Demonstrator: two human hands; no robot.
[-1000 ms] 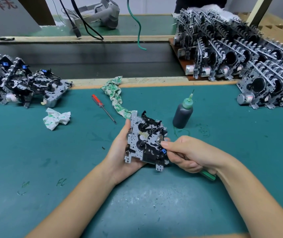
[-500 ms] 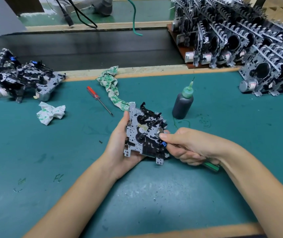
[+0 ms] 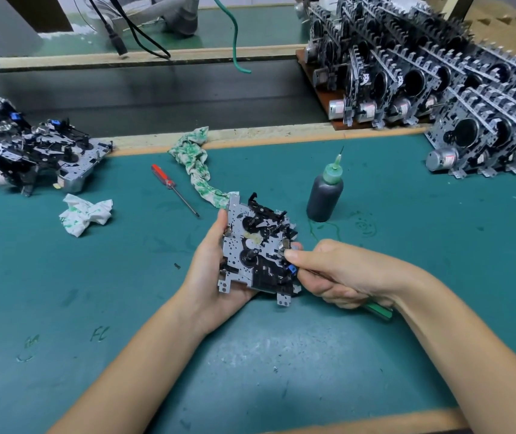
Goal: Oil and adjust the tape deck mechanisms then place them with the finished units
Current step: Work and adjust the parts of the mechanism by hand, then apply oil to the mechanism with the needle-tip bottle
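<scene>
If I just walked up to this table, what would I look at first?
Probably the tape deck mechanism in the middle, cradled in the left hand while the right hand, gripping a green-handled tool, touches its edge. Next, the big rows of stacked mechanisms at the back right. A dark oil bottle stands just behind the hands.
</scene>
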